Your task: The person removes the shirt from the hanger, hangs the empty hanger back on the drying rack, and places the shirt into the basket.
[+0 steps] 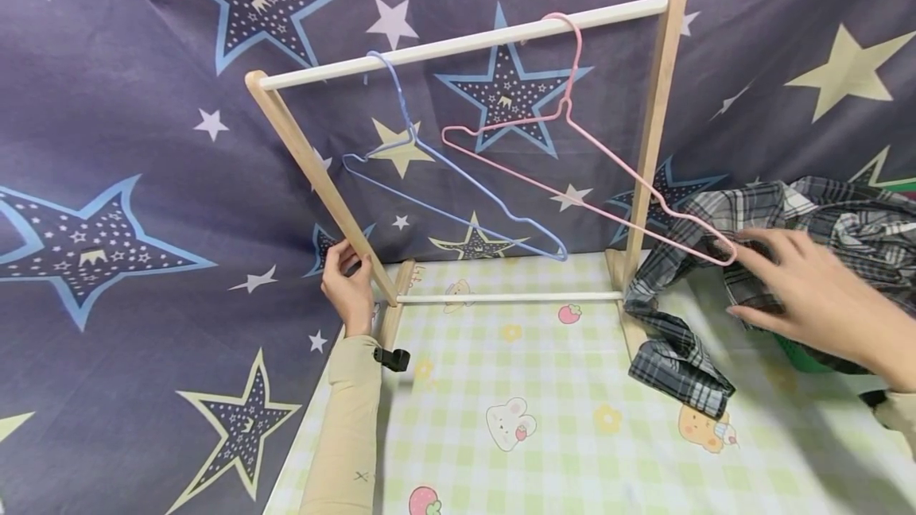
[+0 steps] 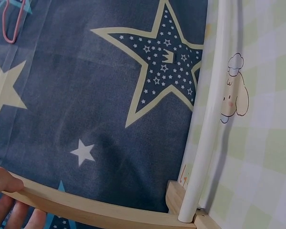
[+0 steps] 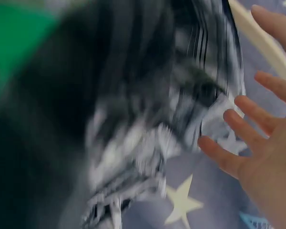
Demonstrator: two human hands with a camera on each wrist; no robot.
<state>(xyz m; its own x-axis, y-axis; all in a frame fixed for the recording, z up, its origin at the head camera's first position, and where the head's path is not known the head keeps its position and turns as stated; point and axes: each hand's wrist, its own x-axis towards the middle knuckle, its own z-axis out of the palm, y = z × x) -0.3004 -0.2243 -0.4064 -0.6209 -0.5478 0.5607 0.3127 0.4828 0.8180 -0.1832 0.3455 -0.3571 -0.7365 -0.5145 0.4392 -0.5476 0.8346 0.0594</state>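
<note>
My left hand grips the left wooden post of a small clothes rack, low down, its thumb on one side and fingers behind. A blue hanger and a pink hanger hang from the rack's white top rail, both bare. On the right, my right hand is spread with nothing held, its fingertips overlapping the pink hanger's lower right end in the head view. Behind and under it lies a crumpled grey plaid shirt, blurred in the right wrist view, one sleeve trailing onto the tabletop.
A green basket shows beneath the shirt at the right. A white lower rail joins the rack's feet. The table wears a green checked cloth, and a dark star-print curtain hangs close behind and to the left.
</note>
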